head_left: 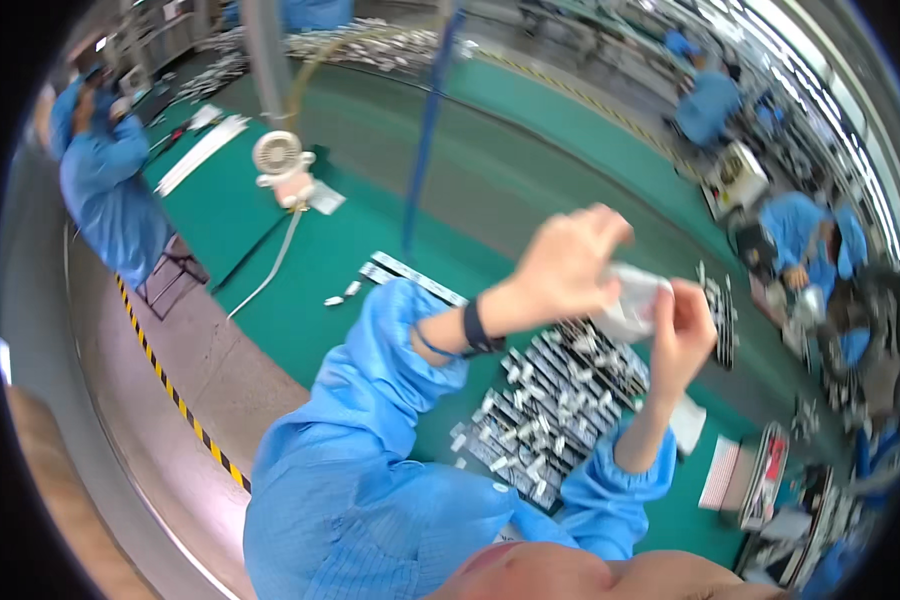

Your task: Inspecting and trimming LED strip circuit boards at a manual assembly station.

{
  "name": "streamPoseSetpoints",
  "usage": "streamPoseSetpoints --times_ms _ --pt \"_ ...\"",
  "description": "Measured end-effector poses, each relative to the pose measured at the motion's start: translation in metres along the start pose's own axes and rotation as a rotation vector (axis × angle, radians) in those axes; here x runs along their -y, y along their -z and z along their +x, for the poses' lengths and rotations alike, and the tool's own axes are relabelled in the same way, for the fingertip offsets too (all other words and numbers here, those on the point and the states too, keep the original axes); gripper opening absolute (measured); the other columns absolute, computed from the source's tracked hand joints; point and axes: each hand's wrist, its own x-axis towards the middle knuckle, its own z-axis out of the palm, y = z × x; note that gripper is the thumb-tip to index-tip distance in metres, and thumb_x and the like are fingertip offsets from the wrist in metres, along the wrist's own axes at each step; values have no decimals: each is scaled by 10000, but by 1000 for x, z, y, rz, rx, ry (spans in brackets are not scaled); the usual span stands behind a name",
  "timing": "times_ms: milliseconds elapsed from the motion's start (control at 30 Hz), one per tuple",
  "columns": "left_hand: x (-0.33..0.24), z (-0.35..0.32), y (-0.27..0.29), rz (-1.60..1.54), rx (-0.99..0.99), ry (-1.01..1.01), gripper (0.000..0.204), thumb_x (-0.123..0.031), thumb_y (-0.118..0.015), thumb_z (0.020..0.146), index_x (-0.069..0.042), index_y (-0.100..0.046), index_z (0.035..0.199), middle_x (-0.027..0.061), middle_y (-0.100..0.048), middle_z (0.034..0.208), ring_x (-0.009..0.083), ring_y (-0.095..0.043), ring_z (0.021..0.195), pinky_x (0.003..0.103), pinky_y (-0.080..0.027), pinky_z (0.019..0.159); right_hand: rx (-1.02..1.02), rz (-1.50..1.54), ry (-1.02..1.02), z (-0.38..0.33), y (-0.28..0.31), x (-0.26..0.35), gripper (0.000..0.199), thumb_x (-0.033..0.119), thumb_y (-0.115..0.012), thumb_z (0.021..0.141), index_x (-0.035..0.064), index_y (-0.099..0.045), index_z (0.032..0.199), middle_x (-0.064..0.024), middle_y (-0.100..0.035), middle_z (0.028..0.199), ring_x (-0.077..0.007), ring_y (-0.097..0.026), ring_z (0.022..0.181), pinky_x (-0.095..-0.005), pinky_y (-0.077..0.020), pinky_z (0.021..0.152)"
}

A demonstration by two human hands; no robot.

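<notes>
A soft-looking white piece (628, 305), perhaps cloth, paper or plastic film, is up in the air between my hands, blurred. My right hand (682, 335) pinches its right edge between thumb and fingers. At its left edge is my left hand (565, 270), with the thumb against it and the fingers curled above; a dark band is round that wrist. Below the hands, many dark strips with small white parts (545, 415) lie in a spread on the green table (270, 345). A few loose white parts (345, 293) and a long strip (415, 278) lie left of my left forearm.
A small fan (278, 158) with a cable stands at the far left of the table. Behind it lie white strips (202, 155). A blue post (430, 130) rises beyond my hands. A red-edged box (765, 475) sits at right. Co-workers in blue (115, 180) are at left and right.
</notes>
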Motion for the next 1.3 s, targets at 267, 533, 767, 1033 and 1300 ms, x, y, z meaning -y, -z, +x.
streamPoseSetpoints --times_ms 267,533,767,1033,1300 --pt "48 18 -8 -874 337 630 280 -266 -636 854 10 -673 884 35 -643 756 74 -562 536 181 -357 439 50 1069 -443 23 -18 -47 186 104 -566 909 28 -555 1078 -112 -603 1079 -213 -584 1006 -367 -458 925" --pt "59 4 -32 -1925 313 913 305 -332 -540 931 -34 -591 894 1 -574 739 33 -252 416 205 -193 388 252 1477 -691 16 -11 -67 321 194 -456 957 60 -475 1247 -86 -538 1210 -201 -514 1110 -375 -412 981" --pt "52 2 -26 -1889 342 880 348 -399 -460 958 -80 -574 881 -17 -563 711 35 -221 403 197 -159 387 183 1038 -713 15 -21 -32 366 234 -502 938 47 -474 1253 -52 -576 1113 -155 -564 955 -297 -458 762" --pt "45 10 -27 -1263 78 754 191 -213 -518 939 -42 -587 986 -32 -534 722 12 -297 464 196 -194 414 47 -246 128 18 -20 -12 158 88 -580 838 63 -675 962 -83 -563 740 -172 -557 631 -275 -444 582" --pt "-12 -7 -30 -540 363 131 142 -121 -635 842 7 -645 781 33 -511 546 70 -458 499 248 -343 443 331 1036 -652 28 -9 -55 369 16 -480 864 15 -503 1232 -88 -627 1070 -166 -618 792 -248 -481 620"
